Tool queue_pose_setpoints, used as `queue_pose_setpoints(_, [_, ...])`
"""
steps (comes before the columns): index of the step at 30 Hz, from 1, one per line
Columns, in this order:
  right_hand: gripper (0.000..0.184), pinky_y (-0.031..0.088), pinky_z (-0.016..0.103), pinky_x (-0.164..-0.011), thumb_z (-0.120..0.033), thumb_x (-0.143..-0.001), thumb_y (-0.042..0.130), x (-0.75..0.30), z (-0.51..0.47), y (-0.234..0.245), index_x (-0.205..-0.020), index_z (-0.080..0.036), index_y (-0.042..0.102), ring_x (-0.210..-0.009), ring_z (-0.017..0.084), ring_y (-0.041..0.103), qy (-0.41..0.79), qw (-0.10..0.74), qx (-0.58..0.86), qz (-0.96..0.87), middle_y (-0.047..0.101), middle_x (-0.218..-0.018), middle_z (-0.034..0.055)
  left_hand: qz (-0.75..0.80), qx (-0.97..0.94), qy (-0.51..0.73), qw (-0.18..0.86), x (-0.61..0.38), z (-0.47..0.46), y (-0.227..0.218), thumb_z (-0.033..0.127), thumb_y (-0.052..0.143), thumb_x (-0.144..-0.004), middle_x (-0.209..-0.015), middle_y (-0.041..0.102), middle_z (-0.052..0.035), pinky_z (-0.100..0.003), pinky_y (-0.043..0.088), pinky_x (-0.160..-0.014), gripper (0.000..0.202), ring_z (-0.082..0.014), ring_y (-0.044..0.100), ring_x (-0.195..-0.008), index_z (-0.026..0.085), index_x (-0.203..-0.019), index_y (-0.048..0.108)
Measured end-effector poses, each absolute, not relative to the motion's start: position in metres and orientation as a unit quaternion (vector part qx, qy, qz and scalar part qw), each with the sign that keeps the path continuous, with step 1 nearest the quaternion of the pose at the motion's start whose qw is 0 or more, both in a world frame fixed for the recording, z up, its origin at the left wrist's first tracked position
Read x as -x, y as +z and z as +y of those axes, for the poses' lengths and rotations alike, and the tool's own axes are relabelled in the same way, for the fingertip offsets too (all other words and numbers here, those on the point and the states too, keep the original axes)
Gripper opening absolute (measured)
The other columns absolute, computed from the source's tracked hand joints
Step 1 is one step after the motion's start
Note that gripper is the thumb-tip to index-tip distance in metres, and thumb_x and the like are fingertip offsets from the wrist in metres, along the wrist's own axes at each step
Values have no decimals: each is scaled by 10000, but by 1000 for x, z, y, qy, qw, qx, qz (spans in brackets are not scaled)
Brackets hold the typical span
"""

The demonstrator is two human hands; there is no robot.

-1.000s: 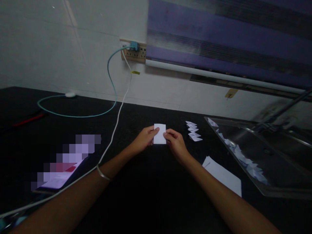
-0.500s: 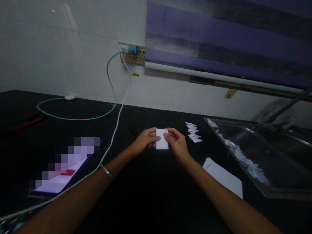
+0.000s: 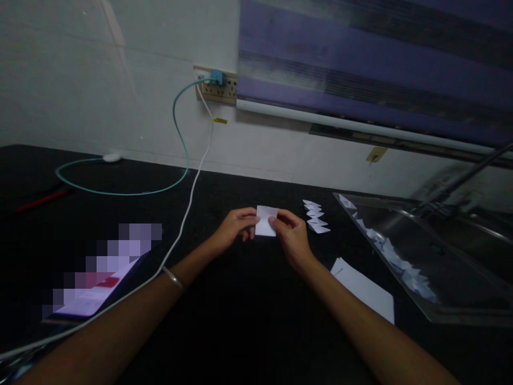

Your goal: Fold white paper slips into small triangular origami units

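Observation:
A small white piece of paper (image 3: 266,225) is held up between my two hands over the dark counter. My left hand (image 3: 237,226) pinches its left edge, thumb on the near face. On the other side, my right hand (image 3: 292,229) grips the right edge, with its thumb pressed on the face of the paper. The fingers behind the paper are partly hidden. Just right of my right hand lies a row of several folded white paper pieces (image 3: 316,217). Nearer to me, beside my right forearm, rests a stack of white paper sheets (image 3: 366,291).
A metal sink (image 3: 452,256) is at the right, with many folded papers (image 3: 396,256) along its left rim. At the left lie a lit-screen device (image 3: 96,297), partly blurred, and a white cable (image 3: 188,214) crossing my left forearm. A teal cable (image 3: 120,193) loops behind.
The paper in my hands has tilted and moved slightly up; it looks shorter and wider now. Both hands keep their hold on it. The whole view has shifted a little.

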State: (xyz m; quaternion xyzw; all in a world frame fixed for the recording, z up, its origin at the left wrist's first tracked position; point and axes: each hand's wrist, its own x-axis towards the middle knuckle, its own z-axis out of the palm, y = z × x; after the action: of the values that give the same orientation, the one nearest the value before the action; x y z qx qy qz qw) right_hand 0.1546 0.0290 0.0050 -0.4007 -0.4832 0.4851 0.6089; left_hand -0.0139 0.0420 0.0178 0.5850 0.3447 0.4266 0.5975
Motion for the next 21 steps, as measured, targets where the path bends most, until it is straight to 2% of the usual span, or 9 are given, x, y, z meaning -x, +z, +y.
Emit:
queue_pose_setpoints(5, [234, 483, 327, -719, -260, -651, 775, -155, 31, 3, -872, -186, 753, -750, 190, 633, 493, 611, 403, -470, 724, -840, 36, 334, -580, 427, 608, 14, 40, 18, 292, 667, -764, -605, 597, 19, -164, 357, -381, 207, -87, 566, -464, 121, -862, 603])
queue_pose_setpoints(9, [230, 482, 320, -728, -232, -655, 770, -155, 29, 4, -883, -201, 755, -753, 181, 633, 514, 610, 382, -467, 720, -847, 25, 348, -571, 438, 601, 14, 40, 19, 258, 662, -765, -582, 607, 7, -174, 359, -388, 188, -90, 561, -443, 100, -864, 648])
queue_pose_setpoints(12, [251, 466, 287, -687, -201, -660, 759, -155, 29, 5, -910, -230, 750, -729, 159, 621, 517, 606, 378, -472, 713, -845, 6, 366, -564, 447, 590, 15, 39, 20, 209, 649, -764, -573, 624, -14, -184, 370, -422, 227, -87, 552, -445, 72, -935, 705])
queue_pose_setpoints(15, [190, 452, 272, -665, -192, -667, 752, -156, 29, 3, -854, -228, 752, -711, 149, 609, 497, 610, 383, -485, 700, -807, 0, 367, -557, 455, 590, 16, 38, 21, 189, 648, -755, -570, 628, -24, -189, 365, -430, 284, -92, 553, -453, 65, -1000, 720])
queue_pose_setpoints(18, [146, 454, 282, -678, -194, -665, 753, -158, 31, 2, -808, -220, 756, -718, 154, 607, 472, 620, 392, -489, 695, -788, 4, 334, -545, 443, 628, 17, 42, 17, 265, 667, -761, -634, 647, -36, -189, 374, -423, 340, -119, 606, -502, 76, -1041, 694])
queue_pose_setpoints(21, [134, 459, 298, -690, -196, -675, 739, -158, 30, 3, -804, -224, 764, -730, 163, 608, 455, 619, 395, -504, 703, -801, 13, 297, -535, 417, 672, 17, 49, 11, 449, 617, -813, -726, 671, -65, -211, 413, -428, 450, -156, 652, -550, 89, -1082, 648])
